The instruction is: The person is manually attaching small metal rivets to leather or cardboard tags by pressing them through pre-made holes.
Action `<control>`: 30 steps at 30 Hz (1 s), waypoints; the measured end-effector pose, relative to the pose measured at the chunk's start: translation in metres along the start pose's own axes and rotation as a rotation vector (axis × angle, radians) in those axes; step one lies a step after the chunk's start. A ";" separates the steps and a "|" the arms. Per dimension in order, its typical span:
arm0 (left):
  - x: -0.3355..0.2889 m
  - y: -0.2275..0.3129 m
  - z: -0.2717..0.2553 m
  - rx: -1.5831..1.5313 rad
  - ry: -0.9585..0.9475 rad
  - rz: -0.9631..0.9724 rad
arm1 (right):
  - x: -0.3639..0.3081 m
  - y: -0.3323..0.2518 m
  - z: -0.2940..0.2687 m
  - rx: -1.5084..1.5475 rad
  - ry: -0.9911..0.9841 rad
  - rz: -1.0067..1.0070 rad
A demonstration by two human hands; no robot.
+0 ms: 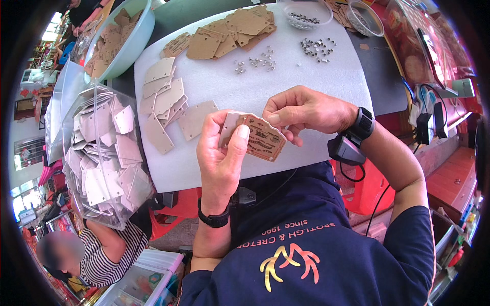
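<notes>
My left hand [220,155] grips a small brown printed card [261,138] with a shaped top edge, thumb on its front. A pale plain card [228,126] sits against it, showing at its left side. My right hand [311,109] is at the card's upper right edge, thumb and forefinger pinched together. Whatever is between those fingertips is too small or hidden to make out. Just left of the cards, more pale cards with punched holes [164,97] lie loosely stacked on the white foam sheet [316,81].
Brown cards [219,38] lie along the sheet's far edge. Small metal fasteners lie in two groups, silver bits [263,60] and darker studs [317,49]. Clear tubs [306,14] stand beyond. A clear bag of pale cards [104,158] and a pale basin [145,35] flank the left. Another person [109,250] sits lower left.
</notes>
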State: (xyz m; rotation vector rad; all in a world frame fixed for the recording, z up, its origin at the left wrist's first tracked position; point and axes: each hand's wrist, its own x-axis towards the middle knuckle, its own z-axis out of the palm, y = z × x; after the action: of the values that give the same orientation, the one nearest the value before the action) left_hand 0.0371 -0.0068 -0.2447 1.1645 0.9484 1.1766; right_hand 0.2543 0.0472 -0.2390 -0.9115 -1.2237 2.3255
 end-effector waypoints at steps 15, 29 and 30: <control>0.001 -0.003 -0.002 0.009 -0.005 0.013 | -0.002 0.000 0.014 -0.136 0.156 -0.126; 0.000 0.000 0.001 -0.014 0.020 -0.011 | -0.006 0.000 0.016 -0.191 0.102 -0.129; 0.000 0.000 0.002 -0.010 0.020 -0.005 | -0.006 0.001 0.015 -0.183 0.100 -0.131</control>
State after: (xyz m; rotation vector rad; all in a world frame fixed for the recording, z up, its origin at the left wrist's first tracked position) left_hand 0.0387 -0.0073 -0.2446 1.1436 0.9595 1.1898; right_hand 0.2481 0.0343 -0.2318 -0.9639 -1.4268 2.0675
